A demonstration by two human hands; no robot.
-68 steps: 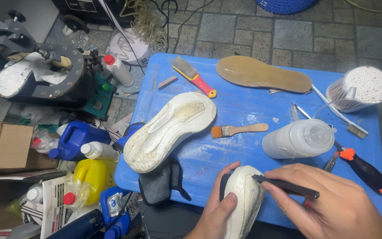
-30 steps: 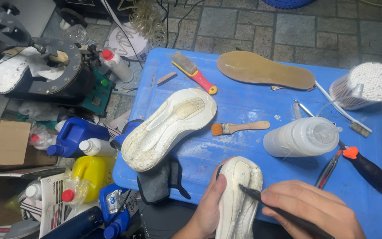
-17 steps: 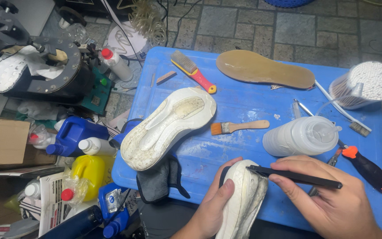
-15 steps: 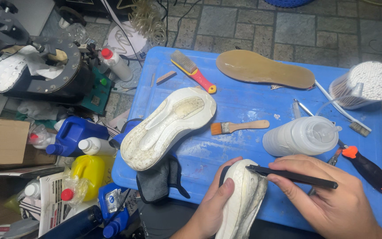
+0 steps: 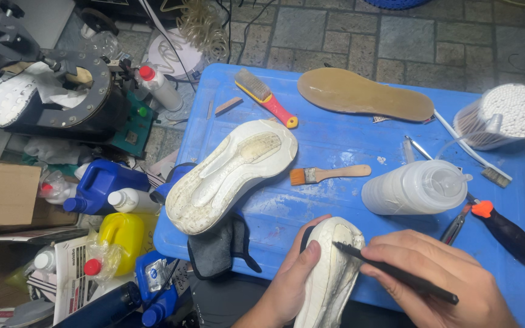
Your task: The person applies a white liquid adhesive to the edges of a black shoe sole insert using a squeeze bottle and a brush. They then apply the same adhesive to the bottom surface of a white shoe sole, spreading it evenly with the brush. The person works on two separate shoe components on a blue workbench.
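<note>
White rubber fills the bottom centre of the head view: a shoe sole stands on edge at the near rim of the blue desk. The left hand wraps its side, fingers closed around it, thumb on the face. The right hand is closed on a thin black tool, whose tip touches the sole's upper part. The sole looks light and somewhat flexible, likely dusty rather than slick; gripping it by the long edges, as now, seems steadiest. Left of centre lies a second white sole, beside a small paintbrush and a clear bottle at right.
</note>
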